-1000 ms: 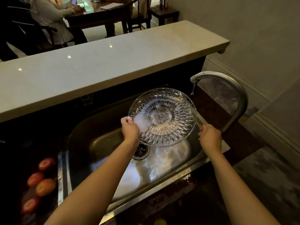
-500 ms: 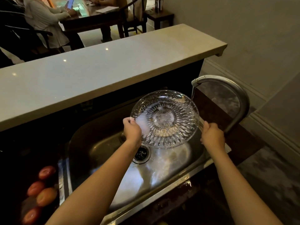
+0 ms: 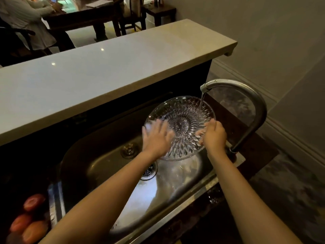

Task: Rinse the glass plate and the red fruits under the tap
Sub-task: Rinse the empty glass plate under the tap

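Observation:
The cut-glass plate (image 3: pixel 184 118) is tilted over the sink (image 3: pixel 98 159), its upper right edge under a thin stream of water (image 3: pixel 202 99) from the curved tap (image 3: pixel 253 99). My left hand (image 3: pixel 156 137) lies flat on the plate's left face with fingers spread; it is motion-blurred. My right hand (image 3: pixel 214 136) grips the plate's right rim, thumb in front and fingers showing through the glass behind. Three red fruits (image 3: pixel 33 202) lie on the dark counter left of the sink, at the lower left.
A drain strainer (image 3: pixel 149 170) sits in the wet sink bottom, with a round plug fitting (image 3: pixel 129 150) on the far wall. A pale raised bar top (image 3: pixel 105 71) runs behind the sink. Beyond it a person sits at a dark table (image 3: pixel 84 16).
Water now runs from the tap onto the plate. My left hand left the rim and spread flat on the plate's face. My right hand moved from beside the tap to the plate's right rim.

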Action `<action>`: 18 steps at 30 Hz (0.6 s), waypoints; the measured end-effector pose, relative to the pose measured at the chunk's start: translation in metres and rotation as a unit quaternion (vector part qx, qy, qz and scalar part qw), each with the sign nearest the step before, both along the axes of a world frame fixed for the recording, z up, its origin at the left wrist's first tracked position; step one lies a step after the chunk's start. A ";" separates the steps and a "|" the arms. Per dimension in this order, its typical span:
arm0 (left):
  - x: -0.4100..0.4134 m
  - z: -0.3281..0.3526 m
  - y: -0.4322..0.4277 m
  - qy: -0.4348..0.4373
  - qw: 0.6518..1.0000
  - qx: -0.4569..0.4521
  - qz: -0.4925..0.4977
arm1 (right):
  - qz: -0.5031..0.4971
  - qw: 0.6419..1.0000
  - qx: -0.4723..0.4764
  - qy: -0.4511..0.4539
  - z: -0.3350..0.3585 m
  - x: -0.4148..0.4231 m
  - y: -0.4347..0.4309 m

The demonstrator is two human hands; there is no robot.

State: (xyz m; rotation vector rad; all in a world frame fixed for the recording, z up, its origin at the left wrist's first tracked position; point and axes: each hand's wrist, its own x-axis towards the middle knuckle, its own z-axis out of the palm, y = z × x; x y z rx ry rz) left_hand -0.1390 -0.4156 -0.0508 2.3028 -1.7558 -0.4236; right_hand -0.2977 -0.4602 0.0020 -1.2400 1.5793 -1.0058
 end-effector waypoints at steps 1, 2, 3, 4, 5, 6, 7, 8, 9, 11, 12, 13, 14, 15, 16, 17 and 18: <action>-0.012 -0.002 0.000 0.053 0.997 -0.002 -0.048 | 0.001 1.000 -0.009 0.019 0.001 0.001 -0.002; -0.025 -0.002 0.000 0.093 0.991 -0.015 -0.094 | 0.006 0.999 -0.016 0.036 0.001 0.002 -0.003; -0.038 0.000 0.000 0.107 0.984 -0.030 -0.137 | 0.014 0.998 -0.019 0.053 -0.001 0.003 -0.004; -0.049 0.002 -0.004 0.102 0.979 -0.045 -0.172 | 0.020 0.997 -0.015 0.067 -0.003 0.003 -0.003; -0.057 0.005 -0.011 0.088 0.975 -0.059 -0.194 | 0.022 0.997 -0.009 0.077 -0.004 0.004 -0.002; -0.062 0.009 -0.021 0.076 0.974 -0.067 -0.200 | 0.024 0.997 -0.002 0.080 -0.006 0.004 0.000; -0.064 0.011 -0.032 0.068 0.975 -0.071 -0.197 | 0.024 0.997 0.002 0.075 -0.007 0.004 0.001; -0.063 0.014 -0.043 0.062 0.977 -0.070 -0.192 | 0.024 0.998 0.005 0.061 -0.008 0.003 0.002; -0.061 0.014 -0.054 0.056 0.979 -0.066 -0.187 | 0.022 0.999 0.010 0.045 -0.008 0.002 0.002; -0.048 0.013 -0.074 0.056 0.982 -0.060 -0.169 | 0.016 0.999 0.023 0.020 -0.010 -0.002 0.002; -0.038 0.010 -0.084 0.061 0.985 -0.057 -0.151 | 0.012 0.999 0.029 0.012 -0.010 -0.003 0.002; -0.026 0.006 -0.090 0.059 0.988 -0.051 -0.131 | 0.005 0.999 0.033 0.007 -0.010 -0.004 0.001; -0.013 0.001 -0.092 0.046 0.991 -0.041 -0.115 | -0.007 0.999 0.037 0.003 -0.010 -0.005 0.001; -0.001 -0.005 -0.089 0.031 0.994 -0.028 -0.103 | -0.018 0.999 0.037 0.002 -0.009 -0.006 -0.001; 0.011 -0.010 -0.082 0.018 0.995 -0.012 -0.095 | -0.026 0.999 0.033 0.005 -0.008 -0.007 -0.003; 0.020 -0.015 -0.070 0.013 0.996 0.008 -0.090 | -0.032 0.999 0.023 0.013 -0.008 -0.009 -0.006; 0.026 -0.020 -0.056 0.016 0.995 0.031 -0.089 | -0.034 0.999 0.010 0.025 -0.008 -0.010 -0.009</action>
